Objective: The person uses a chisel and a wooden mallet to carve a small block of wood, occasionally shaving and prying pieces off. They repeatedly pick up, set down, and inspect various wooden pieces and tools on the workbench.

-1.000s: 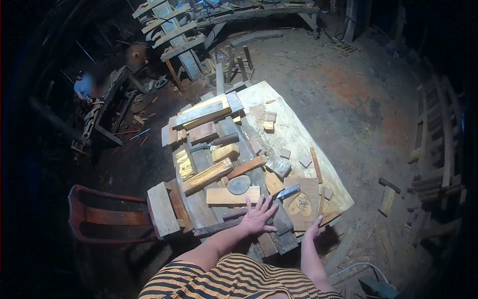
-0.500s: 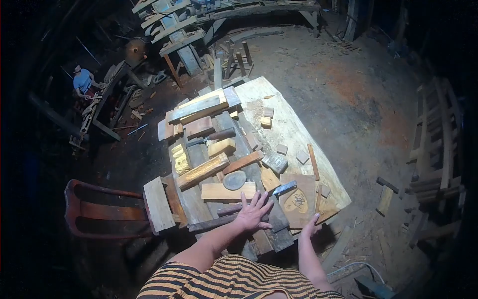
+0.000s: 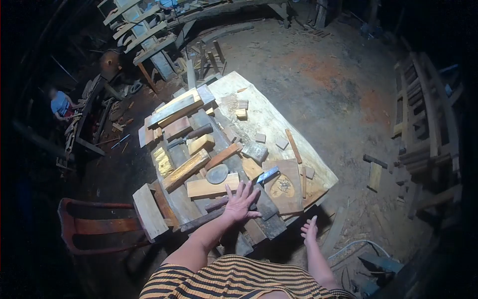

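My left hand (image 3: 241,203) lies palm down with its fingers spread, over dark wooden strips on the cluttered table. Its fingertips reach the edge of a pale plank (image 3: 205,188), beside a round grey disc (image 3: 217,174). To the right are a blue-and-silver tool (image 3: 268,174), perhaps a knife, and a flat brown board (image 3: 269,195) bearing an oval piece with thin dark bits (image 3: 284,186) on it. Just off the table's near right corner, my right hand (image 3: 309,230) hangs in the air, fingers apart and holding nothing.
Wood blocks (image 3: 186,171) and planks cover the left half of the table (image 3: 318,172). A wooden chair (image 3: 99,225) stands at the left. At upper left sits a person in a blue shirt (image 3: 60,103). Stacked timber frames (image 3: 425,114) line the right side.
My right hand has come off the board's right edge and moved down, away from the table. My left hand stays spread at the same spot. The view has shifted, sliding the scene left.
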